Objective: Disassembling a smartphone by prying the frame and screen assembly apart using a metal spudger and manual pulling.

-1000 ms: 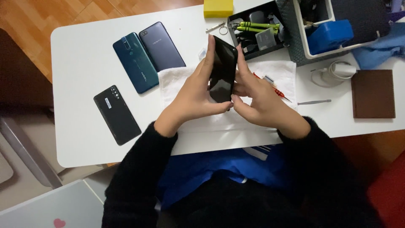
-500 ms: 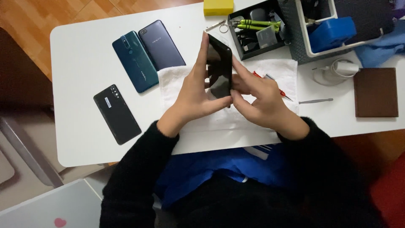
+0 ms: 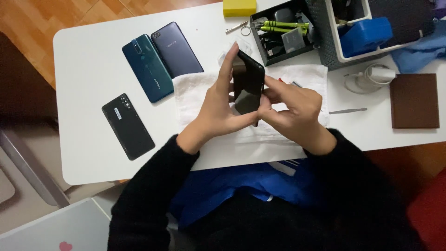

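Black phone (image 3: pixel 247 83) is held upright above the white towel (image 3: pixel 195 93), between both hands. Left hand (image 3: pixel 218 109) grips its left edge: the fingers (image 3: pixel 227 62) run up that edge to the top corner, and the thumb presses near the bottom edge. Right hand (image 3: pixel 292 109) grips the right edge and lower part, with its fingers (image 3: pixel 274 88) curled against the side of the phone. Both hands are closed on the phone; it does not touch the towel.

The towel lies flat on the white desk (image 3: pixel 88 69), under and behind the hands. To the left of the towel lie 3 more phones, backs up:
- teal phone (image 3: pixel 146 67), touching the towel's left edge at its lower end;
- dark blue phone (image 3: pixel 176 49), just beside the teal one on its right;
- black phone back (image 3: pixel 127 126), apart from the other 2, near the desk's front-left edge.

Behind the towel stands a black tool tray (image 3: pixel 278 42) with 2 green-handled screwdrivers (image 3: pixel 283 27) across it. A yellow block (image 3: pixel 239 7) sits at the far edge of the desk. To the right of the tray is a grey basket (image 3: pixel 325 42) holding a blue box (image 3: pixel 364 35). A white charger with coiled cable (image 3: pixel 371 76), metal tweezers (image 3: pixel 347 110) and a brown notebook (image 3: pixel 414 100) lie on the right part of the desk. Both sleeves are black.
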